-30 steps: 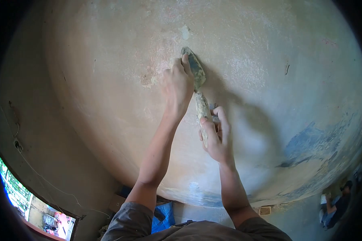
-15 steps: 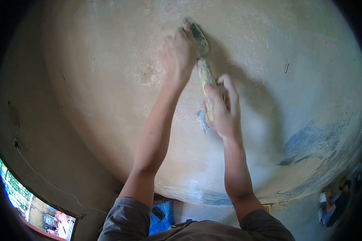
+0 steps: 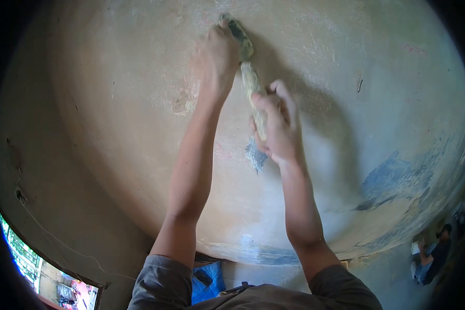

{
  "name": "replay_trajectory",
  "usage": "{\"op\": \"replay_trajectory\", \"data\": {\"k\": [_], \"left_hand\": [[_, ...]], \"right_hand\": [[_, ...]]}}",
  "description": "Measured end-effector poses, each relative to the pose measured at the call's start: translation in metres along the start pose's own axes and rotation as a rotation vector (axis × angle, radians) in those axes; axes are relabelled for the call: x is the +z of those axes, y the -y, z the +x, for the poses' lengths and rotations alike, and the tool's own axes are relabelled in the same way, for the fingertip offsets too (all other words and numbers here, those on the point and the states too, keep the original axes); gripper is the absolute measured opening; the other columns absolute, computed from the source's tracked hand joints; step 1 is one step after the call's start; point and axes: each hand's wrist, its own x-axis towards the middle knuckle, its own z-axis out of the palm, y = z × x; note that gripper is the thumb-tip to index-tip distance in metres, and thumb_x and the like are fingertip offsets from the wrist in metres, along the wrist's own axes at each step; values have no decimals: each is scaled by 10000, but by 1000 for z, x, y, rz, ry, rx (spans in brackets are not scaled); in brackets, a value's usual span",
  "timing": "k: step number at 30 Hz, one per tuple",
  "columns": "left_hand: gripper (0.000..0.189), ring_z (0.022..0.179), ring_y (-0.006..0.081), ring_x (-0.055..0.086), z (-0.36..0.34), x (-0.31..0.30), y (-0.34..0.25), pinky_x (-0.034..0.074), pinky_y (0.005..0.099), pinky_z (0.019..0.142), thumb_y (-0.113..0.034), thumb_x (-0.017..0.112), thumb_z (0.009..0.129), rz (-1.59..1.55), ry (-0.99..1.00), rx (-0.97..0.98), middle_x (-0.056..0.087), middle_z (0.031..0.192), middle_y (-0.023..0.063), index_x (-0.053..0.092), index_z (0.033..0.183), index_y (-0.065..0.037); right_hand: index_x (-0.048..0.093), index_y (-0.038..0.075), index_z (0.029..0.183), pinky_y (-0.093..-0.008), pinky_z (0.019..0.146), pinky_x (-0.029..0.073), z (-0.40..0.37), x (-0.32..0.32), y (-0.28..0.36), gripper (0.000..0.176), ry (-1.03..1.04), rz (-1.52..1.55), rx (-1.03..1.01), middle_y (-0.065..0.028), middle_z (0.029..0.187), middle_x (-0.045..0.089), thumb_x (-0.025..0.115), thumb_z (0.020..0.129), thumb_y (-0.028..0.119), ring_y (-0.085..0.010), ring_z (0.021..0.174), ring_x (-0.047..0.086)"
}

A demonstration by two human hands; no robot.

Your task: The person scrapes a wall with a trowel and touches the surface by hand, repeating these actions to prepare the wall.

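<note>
A scraper [image 3: 249, 77] with a rough, pale handle and a dark, dirty blade is held against a worn, plastered wall [image 3: 320, 170]. My right hand [image 3: 280, 126] is wrapped around the lower handle, its index finger bent out to the side. Up at the blade, my left hand [image 3: 215, 59] is closed with its fingertips on the blade's left edge near the tip; motion blurs it a little. Just below the right hand is a bluish-grey bare patch [image 3: 255, 155] in the wall's coating.
A small nail-like piece [image 3: 359, 85] sticks out of the wall on the right. Loose wire [image 3: 62, 240] runs along the left side wall above a bright opening [image 3: 51, 274]. A blue bag [image 3: 209, 283] lies below. At lower right is another person [image 3: 436, 258].
Both hands and the scraper have shifted up and slightly left along the wall. The grip on the scraper looks the same.
</note>
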Motion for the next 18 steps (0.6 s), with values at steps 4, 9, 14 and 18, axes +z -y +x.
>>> {"op": "replay_trajectory", "data": {"k": [4, 9, 14, 18], "left_hand": [[544, 835, 450, 677, -1, 3, 2, 509, 530, 774, -423, 321, 1071, 46, -31, 47, 670, 837, 284, 669, 1033, -6], [533, 782, 433, 690, -65, -5, 20, 511, 533, 721, -421, 334, 1072, 16, 186, -155, 672, 790, 280, 668, 985, -16], [544, 746, 417, 697, -83, -9, 21, 507, 532, 685, -425, 341, 1071, 72, 133, -123, 671, 755, 271, 687, 930, -30], [527, 799, 450, 683, -49, -1, 13, 514, 528, 727, -430, 407, 1043, 62, -5, -97, 690, 804, 260, 725, 912, -31]], "right_hand": [[427, 108, 919, -253, 252, 190, -3, -5, 12, 175, 24, 44, 96, -79, 604, 521, 561, 964, 210, -73, 328, 329], [479, 63, 957, -251, 336, 283, -62, -13, -24, 163, -5, 73, 192, -37, 598, 529, 591, 972, 180, -72, 369, 405], [485, 49, 969, -242, 330, 273, -76, -22, -27, 174, 26, 189, 284, -40, 588, 534, 589, 974, 187, -69, 357, 398], [490, 44, 946, -251, 317, 273, -42, -16, -22, 182, 17, 148, 141, -41, 584, 538, 600, 967, 187, -72, 365, 418]]}}
